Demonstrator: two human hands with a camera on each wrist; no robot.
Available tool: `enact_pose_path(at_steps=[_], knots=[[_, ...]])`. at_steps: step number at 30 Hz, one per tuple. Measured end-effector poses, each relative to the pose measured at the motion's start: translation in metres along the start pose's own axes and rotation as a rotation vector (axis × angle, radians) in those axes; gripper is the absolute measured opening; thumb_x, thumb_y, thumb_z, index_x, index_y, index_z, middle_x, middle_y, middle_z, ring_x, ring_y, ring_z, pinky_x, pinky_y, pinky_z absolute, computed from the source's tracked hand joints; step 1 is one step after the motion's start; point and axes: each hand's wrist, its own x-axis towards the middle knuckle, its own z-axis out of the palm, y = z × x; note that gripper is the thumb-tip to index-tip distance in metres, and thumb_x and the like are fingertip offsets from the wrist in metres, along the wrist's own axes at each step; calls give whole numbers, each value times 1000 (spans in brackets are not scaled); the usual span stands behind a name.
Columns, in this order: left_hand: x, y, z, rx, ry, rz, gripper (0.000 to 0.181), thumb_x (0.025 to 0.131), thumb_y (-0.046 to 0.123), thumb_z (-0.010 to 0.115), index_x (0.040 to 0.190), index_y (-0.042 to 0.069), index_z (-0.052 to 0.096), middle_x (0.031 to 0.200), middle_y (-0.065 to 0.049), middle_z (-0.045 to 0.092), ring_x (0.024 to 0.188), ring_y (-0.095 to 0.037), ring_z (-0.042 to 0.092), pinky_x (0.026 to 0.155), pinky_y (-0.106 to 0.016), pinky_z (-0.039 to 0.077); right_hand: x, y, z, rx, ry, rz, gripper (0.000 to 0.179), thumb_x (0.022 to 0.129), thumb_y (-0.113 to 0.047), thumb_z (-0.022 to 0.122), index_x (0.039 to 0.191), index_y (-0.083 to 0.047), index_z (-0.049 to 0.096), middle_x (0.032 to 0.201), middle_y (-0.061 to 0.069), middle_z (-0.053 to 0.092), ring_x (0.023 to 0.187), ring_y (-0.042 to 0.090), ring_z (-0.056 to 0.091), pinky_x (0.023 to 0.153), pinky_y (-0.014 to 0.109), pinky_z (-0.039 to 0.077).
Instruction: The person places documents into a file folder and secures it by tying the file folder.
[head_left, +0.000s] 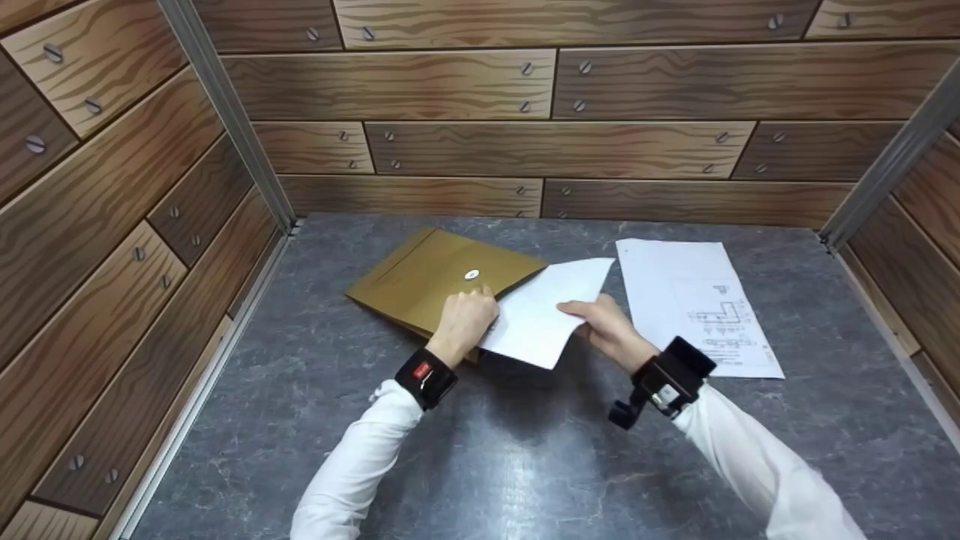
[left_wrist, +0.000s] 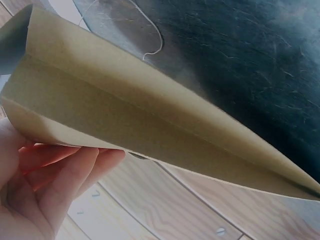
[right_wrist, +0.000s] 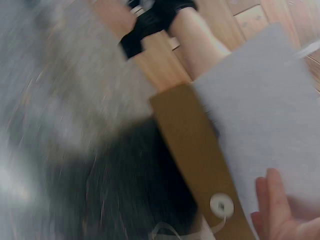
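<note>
A brown kraft-paper document envelope (head_left: 412,281), with a white round button (head_left: 472,274) on its face, is tilted in the head view. My left hand (head_left: 465,319) grips it by the edge of its opening; the left wrist view shows the fingers along the outside of the envelope (left_wrist: 130,115), which gapes open. A white paper sheet (head_left: 551,307) extends from the opening on the right, its inner end hidden by the envelope. Its outer part is pinched by my right hand (head_left: 609,330). In the right wrist view, the flap (right_wrist: 192,145) with a string-tied button (right_wrist: 221,205) hangs beside the sheet.
On the grey table (head_left: 517,465), to the right, lies another white sheet (head_left: 660,277) printed with technical drawings. Wood-patterned panels (head_left: 480,82) wall in the back and both sides. A loose white string (left_wrist: 155,35) trails in the left wrist view.
</note>
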Motion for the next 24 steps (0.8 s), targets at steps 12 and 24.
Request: enact_pose_path(at_steps=[12, 24], knots=[[1, -2, -1, -35, -18, 5, 27, 86, 6, 52, 107, -8, 62, 77, -12, 65, 51, -21, 58, 42, -30, 46, 17, 10, 20, 5, -40, 43, 26, 81, 14, 51, 106, 17, 44, 79, 13, 61, 67, 18, 62, 65, 29, 51], [-2, -4, -4, -121, -6, -48, 29, 88, 10, 53, 110, -8, 60, 83, -14, 65, 50, -18, 57, 41, -26, 45, 23, 37, 7, -54, -143, 157, 26, 83, 15, 41, 109, 20, 38, 90, 21, 58, 79, 27, 62, 72, 38, 49]])
